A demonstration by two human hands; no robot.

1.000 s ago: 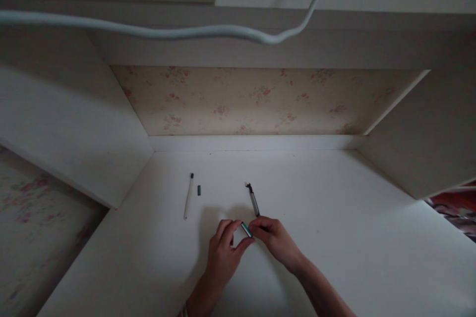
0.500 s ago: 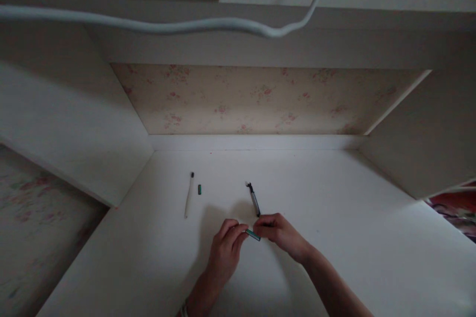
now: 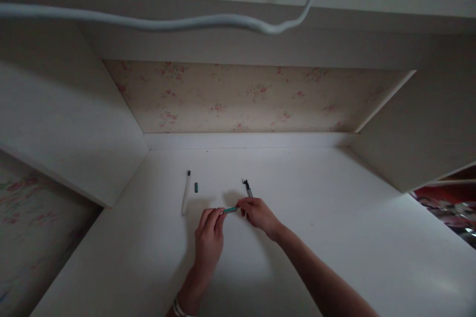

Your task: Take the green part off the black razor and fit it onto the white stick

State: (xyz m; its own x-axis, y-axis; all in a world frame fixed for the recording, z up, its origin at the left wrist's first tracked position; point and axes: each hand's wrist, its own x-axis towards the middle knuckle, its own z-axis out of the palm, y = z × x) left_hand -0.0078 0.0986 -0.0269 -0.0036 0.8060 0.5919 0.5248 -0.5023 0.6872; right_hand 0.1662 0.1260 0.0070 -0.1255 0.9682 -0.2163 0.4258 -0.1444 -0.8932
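Note:
My left hand [image 3: 210, 235] has its fingers closed on the left end of a slim, dark-edged green strip [image 3: 229, 210], whose exact kind I cannot make out. At the strip's right end is my right hand [image 3: 258, 215], its fingers curled in a pinch; whether it grips the strip or something small is unclear. Just beyond the right hand, a slim black-and-silver tool [image 3: 248, 188] with a forked black end lies on the white surface, its near part hidden by the hand. Farther left lie a white toothbrush [image 3: 185, 194] with a dark head and a short green-and-black piece [image 3: 196, 187].
The white tabletop [image 3: 345, 237] is bounded by side panels, with a low ledge [image 3: 253, 139] and floral wallpaper [image 3: 238, 99] behind. A thick white cable [image 3: 167, 24] crosses overhead under the cabinet. Red patterned items [image 3: 442, 208] show at the far right.
Both hands have moved left and away from me with the green strip, which has turned closer to level. The right hand now covers more of the black-and-silver tool.

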